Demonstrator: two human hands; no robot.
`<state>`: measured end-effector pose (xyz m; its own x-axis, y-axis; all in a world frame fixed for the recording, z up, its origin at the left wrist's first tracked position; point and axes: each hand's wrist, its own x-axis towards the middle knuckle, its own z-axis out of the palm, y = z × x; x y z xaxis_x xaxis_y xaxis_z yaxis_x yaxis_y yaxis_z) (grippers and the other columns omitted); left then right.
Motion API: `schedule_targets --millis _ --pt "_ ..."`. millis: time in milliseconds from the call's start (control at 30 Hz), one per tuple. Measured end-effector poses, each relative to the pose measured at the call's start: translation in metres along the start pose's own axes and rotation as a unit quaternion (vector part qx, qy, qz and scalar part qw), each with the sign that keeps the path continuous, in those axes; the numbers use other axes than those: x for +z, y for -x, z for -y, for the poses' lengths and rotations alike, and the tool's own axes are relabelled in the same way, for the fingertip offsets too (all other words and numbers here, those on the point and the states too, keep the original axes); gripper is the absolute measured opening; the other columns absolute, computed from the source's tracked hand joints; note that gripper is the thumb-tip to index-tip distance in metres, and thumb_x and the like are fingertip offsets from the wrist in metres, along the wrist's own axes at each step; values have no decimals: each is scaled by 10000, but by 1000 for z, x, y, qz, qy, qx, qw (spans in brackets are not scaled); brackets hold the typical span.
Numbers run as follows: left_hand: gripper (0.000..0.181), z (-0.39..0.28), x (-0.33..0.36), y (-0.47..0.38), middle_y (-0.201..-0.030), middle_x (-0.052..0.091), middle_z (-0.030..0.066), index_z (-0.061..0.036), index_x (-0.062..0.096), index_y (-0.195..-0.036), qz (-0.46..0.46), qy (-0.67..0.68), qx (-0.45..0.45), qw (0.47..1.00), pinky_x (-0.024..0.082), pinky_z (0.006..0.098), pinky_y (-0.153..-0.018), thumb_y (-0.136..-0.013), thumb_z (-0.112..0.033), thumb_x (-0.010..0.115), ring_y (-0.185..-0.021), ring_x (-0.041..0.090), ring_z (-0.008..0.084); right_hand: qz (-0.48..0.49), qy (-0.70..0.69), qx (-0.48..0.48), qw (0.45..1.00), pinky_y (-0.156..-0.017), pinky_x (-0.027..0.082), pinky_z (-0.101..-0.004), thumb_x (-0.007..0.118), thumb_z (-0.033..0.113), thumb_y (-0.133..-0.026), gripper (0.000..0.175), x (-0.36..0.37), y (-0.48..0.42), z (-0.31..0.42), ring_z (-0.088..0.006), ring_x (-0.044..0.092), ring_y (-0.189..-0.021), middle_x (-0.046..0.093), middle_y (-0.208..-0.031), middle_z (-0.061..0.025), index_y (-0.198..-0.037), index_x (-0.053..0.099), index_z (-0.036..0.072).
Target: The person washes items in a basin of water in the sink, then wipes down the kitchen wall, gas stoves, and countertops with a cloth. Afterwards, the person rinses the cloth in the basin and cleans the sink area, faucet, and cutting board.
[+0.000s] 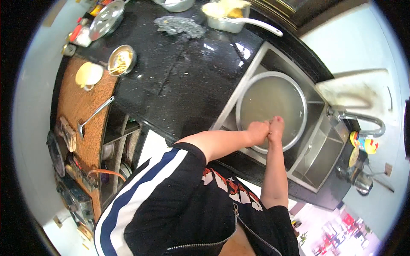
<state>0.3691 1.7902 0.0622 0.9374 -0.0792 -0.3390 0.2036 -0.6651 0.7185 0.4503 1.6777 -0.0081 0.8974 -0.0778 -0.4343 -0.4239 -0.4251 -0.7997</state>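
Cloudy, yellowish water point(266, 96) fills a large round metal basin point(303, 128) set in the stainless steel sink point(237, 92). Over the near side of the basin, my left hand point(258, 133) and my right hand point(276, 129) press together, knuckle to knuckle. Fingers of both are curled in. Whether anything is squeezed between them is hidden from this angle. Both forearms are bare and reach in from short black sleeves.
A curved faucet point(368, 120) rises right of the basin, beside a second sink compartment point(315, 160). A white-handled ladle point(259, 25) lies across a metal container point(225, 25). Farther left are a small metal bowl point(132, 65), a metal ladle point(93, 115) and a gas stove point(77, 201).
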Motion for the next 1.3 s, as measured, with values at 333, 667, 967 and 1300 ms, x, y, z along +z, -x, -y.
schedule_targets --millis 333,667,967,1300 --pt "869 -3 -50 5 -1112 601 278 30 480 -1246 -33 425 -141 894 460 485 -887 -677 -592 693 -1024 584 427 230 86 -111 963 -999 391 -423 409 542 -970 646 -53 56 63 -298 426 -1271 423 -1406 -128 -1404 389 63" --pt "615 27 -133 75 -1090 614 203 -29 477 -1158 -170 491 -49 853 471 426 -842 -760 -463 653 -1007 595 342 254 -146 -127 947 -853 482 -323 552 295 -967 416 34 154 131 -218 579 -1065 559 -1219 -103 -1292 440 62" --pt "332 168 -253 258 -785 633 58 -63 653 -928 -282 640 -91 709 515 357 -600 -735 -313 756 -684 619 176 362 -95 -308 875 -966 447 -359 578 307 -953 531 192 279 215 -257 539 -1142 512 -1284 -156 -1342 399 -8" --pt "278 286 -316 570 -937 625 112 -38 515 -1110 -565 688 -30 456 581 374 -588 -936 -253 545 -757 661 241 776 -174 -54 604 -1100 318 -485 428 306 -999 496 396 518 312 -322 407 -1316 433 -1415 -161 -1403 361 26"
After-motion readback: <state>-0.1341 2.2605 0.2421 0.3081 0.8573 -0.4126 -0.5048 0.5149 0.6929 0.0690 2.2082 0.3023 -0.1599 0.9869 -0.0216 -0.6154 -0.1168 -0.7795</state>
